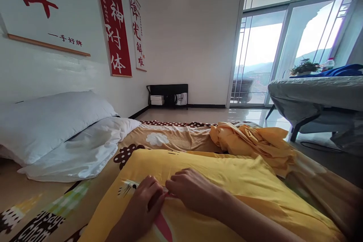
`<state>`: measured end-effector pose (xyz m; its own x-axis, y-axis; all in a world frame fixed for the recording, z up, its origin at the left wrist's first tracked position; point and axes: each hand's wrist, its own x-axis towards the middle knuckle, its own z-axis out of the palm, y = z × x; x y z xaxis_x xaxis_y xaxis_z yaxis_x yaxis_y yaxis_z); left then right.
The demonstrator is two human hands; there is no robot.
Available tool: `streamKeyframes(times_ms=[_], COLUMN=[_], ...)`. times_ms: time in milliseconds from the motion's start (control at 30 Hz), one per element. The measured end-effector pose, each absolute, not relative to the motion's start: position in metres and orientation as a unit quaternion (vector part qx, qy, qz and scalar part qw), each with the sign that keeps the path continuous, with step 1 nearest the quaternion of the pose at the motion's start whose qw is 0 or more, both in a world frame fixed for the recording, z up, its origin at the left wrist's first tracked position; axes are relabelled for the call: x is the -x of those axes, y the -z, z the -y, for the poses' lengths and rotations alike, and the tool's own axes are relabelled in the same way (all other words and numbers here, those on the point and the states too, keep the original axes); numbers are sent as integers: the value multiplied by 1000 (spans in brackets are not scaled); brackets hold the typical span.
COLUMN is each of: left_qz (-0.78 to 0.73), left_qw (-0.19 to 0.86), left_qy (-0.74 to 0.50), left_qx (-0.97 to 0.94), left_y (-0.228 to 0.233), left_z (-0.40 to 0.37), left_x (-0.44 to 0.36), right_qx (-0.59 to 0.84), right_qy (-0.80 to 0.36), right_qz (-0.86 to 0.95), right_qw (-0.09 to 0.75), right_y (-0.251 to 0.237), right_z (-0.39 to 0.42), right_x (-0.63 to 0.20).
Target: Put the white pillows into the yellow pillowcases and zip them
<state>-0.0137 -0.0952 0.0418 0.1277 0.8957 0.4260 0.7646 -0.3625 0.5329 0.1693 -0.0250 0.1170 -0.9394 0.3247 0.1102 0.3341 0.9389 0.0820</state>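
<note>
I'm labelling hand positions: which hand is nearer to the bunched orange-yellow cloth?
Right. The right hand is at the yellow pillow, nearer the camera than the bunched orange-yellow cloth and left of it; the left hand is farther left.

From my remote seat I read a large 牌 and, near the lower edge, 一手好牌 on the big white scroll [66, 11]; 神附体 on the red scroll [115, 30]; 牌光解难 on the narrow scroll [137, 32]; partial "ysage" and "Cham" on the bedsheet [66, 198].
</note>
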Motion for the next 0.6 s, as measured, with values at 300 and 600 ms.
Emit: streamKeyframes(times_ms=[300,600], left_qz=[-532,-542], left_qw=[89,108], left_qy=[-374,-383], left_qx=[-755,-741], left_y=[-40,-38], left_z=[94,96], left_x=[14,15], right_qx=[92,82], right_qy=[104,19], right_qz=[985,986], right_qw=[106,141], right_y=[-106,-100], right_z=[17,2], right_x=[-159,-152])
